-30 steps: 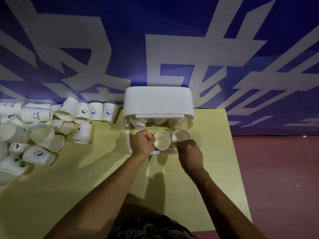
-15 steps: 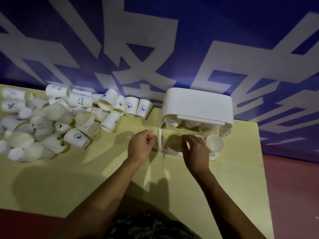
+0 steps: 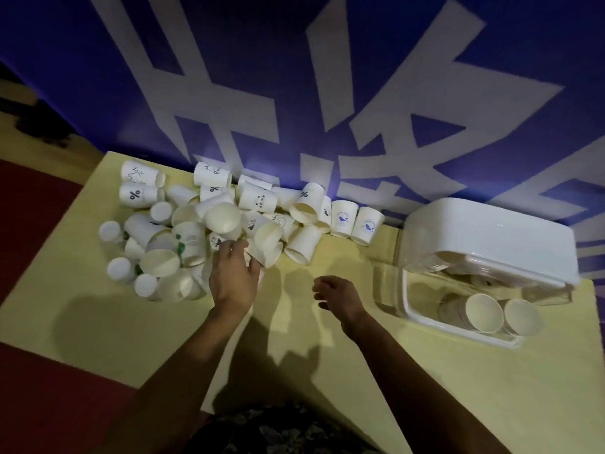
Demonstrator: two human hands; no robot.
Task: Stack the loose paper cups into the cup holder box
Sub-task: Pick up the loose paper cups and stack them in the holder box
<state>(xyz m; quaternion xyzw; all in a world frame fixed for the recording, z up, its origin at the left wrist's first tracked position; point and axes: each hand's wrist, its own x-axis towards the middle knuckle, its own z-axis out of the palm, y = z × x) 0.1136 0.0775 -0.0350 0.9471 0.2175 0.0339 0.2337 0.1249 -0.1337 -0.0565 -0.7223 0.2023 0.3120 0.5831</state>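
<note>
**A:** Where are the cups (image 3: 209,231) from the hands?

**B:** They lie in a big heap on the table (image 3: 98,322), just past the left hand (image 3: 233,280) and off to its left. The left hand is right at the near edge of the heap. Its fingertips (image 3: 229,246) touch the closest cups.

**A:** Is it holding one?

**B:** I can't tell. The fingers are bent down over the cups at the heap's edge, and one cup (image 3: 269,241) lies on its side right by the fingertips — but I can't see a firm grip on it.

**A:** Which way does that cup point?

**B:** It lies tipped over. Its open mouth faces up and toward the person, and its bottom points away into the heap. So its long way runs from the hand out toward the wall.

**A:** And the right hand (image 3: 339,294)?

**B:** It hangs over bare table, loosely curled, with nothing in it. It is between the left hand and the box (image 3: 491,244).

**A:** Where is the box?

**B:** Off to the right of the right hand, well apart from the heap. Its lid is up, and cup stacks (image 3: 484,312) already sit inside, near the front.

**A:** So which hand should pick?

**B:** The left one, I think — it is right on the heap. The right hand is nearer the box, so a cup may have to go across to it, or travel the whole way right.
</note>
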